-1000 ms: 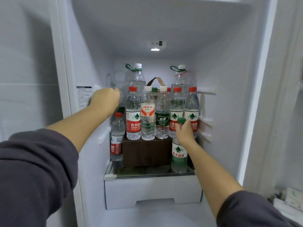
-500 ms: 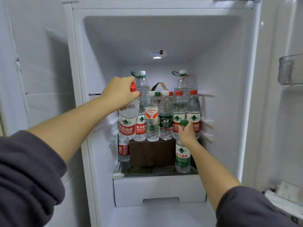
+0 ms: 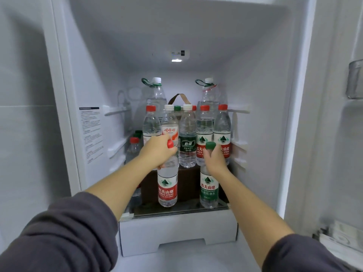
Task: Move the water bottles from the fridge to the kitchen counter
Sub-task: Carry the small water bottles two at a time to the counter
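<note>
While both dark sleeves (image 3: 59,242) fill the bottom corners of the view, the forearms (image 3: 117,190) reach into the open fridge (image 3: 255,95). The left hand (image 3: 157,153) is wrapped round the neck of a red-label bottle (image 3: 168,190), its red cap poking out above the thumb; the right hand (image 3: 215,160) is curled the same way under the green cap of a green-label bottle (image 3: 209,190). Both bottles are upright at the front of the glass shelf (image 3: 176,212), before a brown box (image 3: 188,179); whether their bases touch the glass or are just off it I cannot tell. To draw them out well, I judge that each should be raised a little and pulled straight back, upright, so the bases clear the shelf's front edge and the shoulders do not sweep the row of bottles (image 3: 204,134) standing on the box just behind the knuckles. A neck grip lets a full bottle swing, and chilled plastic may be slick, so a firm hold and a slow pull seem wise. Farther in, low by the left wall, smaller red-capped bottles (image 3: 134,148) stand, and at the very back two large bottles (image 3: 156,95) with green carry loops rise above the rest.
</note>
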{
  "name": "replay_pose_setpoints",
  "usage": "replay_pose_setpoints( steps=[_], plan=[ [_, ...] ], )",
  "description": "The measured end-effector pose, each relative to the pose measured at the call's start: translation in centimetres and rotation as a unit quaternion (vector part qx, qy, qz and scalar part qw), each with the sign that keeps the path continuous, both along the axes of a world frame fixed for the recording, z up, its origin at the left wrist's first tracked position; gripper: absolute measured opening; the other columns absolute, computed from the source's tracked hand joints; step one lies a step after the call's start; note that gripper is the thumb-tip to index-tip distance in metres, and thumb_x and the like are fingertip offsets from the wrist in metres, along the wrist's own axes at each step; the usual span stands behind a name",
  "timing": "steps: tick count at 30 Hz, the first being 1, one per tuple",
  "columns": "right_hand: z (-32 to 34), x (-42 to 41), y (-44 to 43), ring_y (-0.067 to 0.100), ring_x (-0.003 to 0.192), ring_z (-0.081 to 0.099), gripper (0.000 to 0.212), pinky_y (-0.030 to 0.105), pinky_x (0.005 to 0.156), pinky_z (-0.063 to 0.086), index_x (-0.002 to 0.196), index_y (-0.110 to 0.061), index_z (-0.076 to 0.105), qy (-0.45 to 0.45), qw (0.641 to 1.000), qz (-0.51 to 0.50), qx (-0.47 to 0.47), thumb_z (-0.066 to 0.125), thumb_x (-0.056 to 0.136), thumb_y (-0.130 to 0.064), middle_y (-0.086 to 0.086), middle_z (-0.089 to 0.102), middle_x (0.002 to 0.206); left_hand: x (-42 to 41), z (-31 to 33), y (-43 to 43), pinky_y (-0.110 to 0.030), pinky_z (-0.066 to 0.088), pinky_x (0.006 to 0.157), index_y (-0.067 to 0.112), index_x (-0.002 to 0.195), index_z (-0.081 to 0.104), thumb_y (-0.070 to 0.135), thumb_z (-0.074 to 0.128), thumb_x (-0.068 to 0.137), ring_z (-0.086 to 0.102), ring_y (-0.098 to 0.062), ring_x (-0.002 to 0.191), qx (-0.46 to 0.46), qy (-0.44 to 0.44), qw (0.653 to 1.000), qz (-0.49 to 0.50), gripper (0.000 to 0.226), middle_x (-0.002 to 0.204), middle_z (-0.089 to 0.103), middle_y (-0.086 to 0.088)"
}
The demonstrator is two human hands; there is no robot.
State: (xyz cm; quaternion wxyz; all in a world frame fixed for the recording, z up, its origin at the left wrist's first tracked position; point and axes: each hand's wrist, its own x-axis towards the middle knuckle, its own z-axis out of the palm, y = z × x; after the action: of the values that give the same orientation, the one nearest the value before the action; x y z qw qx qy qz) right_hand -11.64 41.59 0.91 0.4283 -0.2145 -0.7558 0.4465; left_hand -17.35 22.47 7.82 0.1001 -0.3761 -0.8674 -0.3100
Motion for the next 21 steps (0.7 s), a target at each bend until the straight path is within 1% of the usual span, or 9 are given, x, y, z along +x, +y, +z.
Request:
replay_pose_setpoints(
  steps=[1,3,6,11,13,15,16,18,21],
  plan=[
    [0.0,0.0,0.1,0.013,0.098,0.051,0.017,0.03,0.083,0.04,0.11,-0.018,0.037,0.001,1.0,0.001,0.002,0.05,0.1,-0.014,-0.002,0.051,0.105,-0.4,-0.3,0.4,-0.02,0.042,0.036,0.018,0.085,0.047,0.026,0.055,0.094,0.059,-0.02,0.043,0.002,-0.003,1.0,-0.002,0.014,0.08,0.061,-0.01],
    [-0.1,0.0,0.1,0.012,0.097,0.051,0.017,0.029,0.082,0.04,0.11,-0.018,0.037,0.001,1.0,0.002,0.005,0.05,0.1,-0.015,-0.003,0.052,0.103,-1.1,-0.7,1.0,-0.026,0.049,0.038,0.018,0.086,0.046,0.025,0.055,0.093,0.059,-0.021,0.044,0.005,-0.011,1.0,-0.007,0.014,0.08,0.061,-0.01],
    [-0.2,0.0,0.2,0.011,0.097,0.051,0.018,0.028,0.082,0.039,0.113,-0.019,0.037,-0.005,1.0,0.0,0.008,0.05,0.1,-0.017,-0.006,0.051,0.102,-2.0,-1.2,1.8,-0.036,0.058,0.046,0.015,0.099,0.05,0.026,0.055,0.094,0.059,-0.02,0.042,-0.008,-0.022,1.0,-0.018,0.013,0.08,0.063,-0.012],
    [0.0,0.1,0.0,0.012,0.104,0.05,0.027,0.028,0.085,0.039,0.125,-0.013,0.04,0.002,1.0,0.008,0.002,0.049,0.101,-0.016,-0.003,0.052,0.111,-2.7,-1.5,2.7,-0.035,0.059,0.046,0.019,0.127,0.049,0.029,0.056,0.095,0.061,-0.018,0.043,-0.018,-0.045,0.998,-0.035,0.035,0.076,0.065,-0.01],
    [-0.1,0.2,-0.1,0.013,0.103,0.051,0.024,0.028,0.084,0.039,0.122,-0.016,0.041,0.006,1.0,0.009,0.002,0.05,0.1,-0.017,-0.003,0.053,0.11,-3.0,-1.2,2.5,-0.033,0.058,0.048,0.019,0.131,0.047,0.035,0.056,0.094,0.062,-0.017,0.043,-0.048,-0.03,0.998,-0.017,0.041,0.077,0.065,-0.007],
    [-0.6,0.4,-0.4,0.01,0.099,0.054,0.024,0.025,0.081,0.04,0.116,-0.022,0.041,0.024,1.0,0.003,0.007,0.055,0.098,-0.018,-0.007,0.055,0.106,-3.3,-1.3,2.2,-0.029,0.054,0.05,0.02,0.125,0.048,0.049,0.054,0.092,0.064,-0.014,0.047,-0.081,0.005,0.996,0.027,0.045,0.082,0.064,-0.001],
    [-1.1,0.5,-0.7,0.007,0.096,0.056,0.028,0.021,0.079,0.04,0.115,-0.023,0.041,0.034,0.999,-0.002,0.014,0.06,0.095,-0.017,-0.01,0.055,0.103,-3.4,-1.6,2.1,-0.027,0.051,0.052,0.02,0.12,0.05,0.055,0.054,0.09,0.066,-0.014,0.053,-0.081,0.015,0.996,0.047,0.047,0.087,0.064,0.001],
    [-2.1,0.8,-1.3,0.005,0.098,0.057,0.041,0.016,0.076,0.041,0.12,-0.023,0.043,0.038,0.999,-0.015,0.022,0.069,0.089,-0.018,-0.012,0.055,0.107,-3.4,-2.8,1.9,-0.029,0.047,0.063,0.022,0.113,0.053,0.066,0.054,0.084,0.066,-0.018,0.078,-0.058,0.015,0.996,0.069,0.053,0.099,0.064,0.001],
    [-3.8,1.2,-1.8,0.007,0.116,0.047,0.07,0.023,0.095,0.042,0.14,-0.018,0.038,0.041,0.997,-0.055,0.03,0.077,0.082,-0.023,-0.008,0.047,0.127,-2.6,-6.8,1.8,-0.034,0.043,0.073,0.022,0.124,0.048,0.069,0.062,0.076,0.057,-0.023,0.106,0.027,-0.016,0.997,0.072,0.068,0.12,0.054,0.001]
  ],
)
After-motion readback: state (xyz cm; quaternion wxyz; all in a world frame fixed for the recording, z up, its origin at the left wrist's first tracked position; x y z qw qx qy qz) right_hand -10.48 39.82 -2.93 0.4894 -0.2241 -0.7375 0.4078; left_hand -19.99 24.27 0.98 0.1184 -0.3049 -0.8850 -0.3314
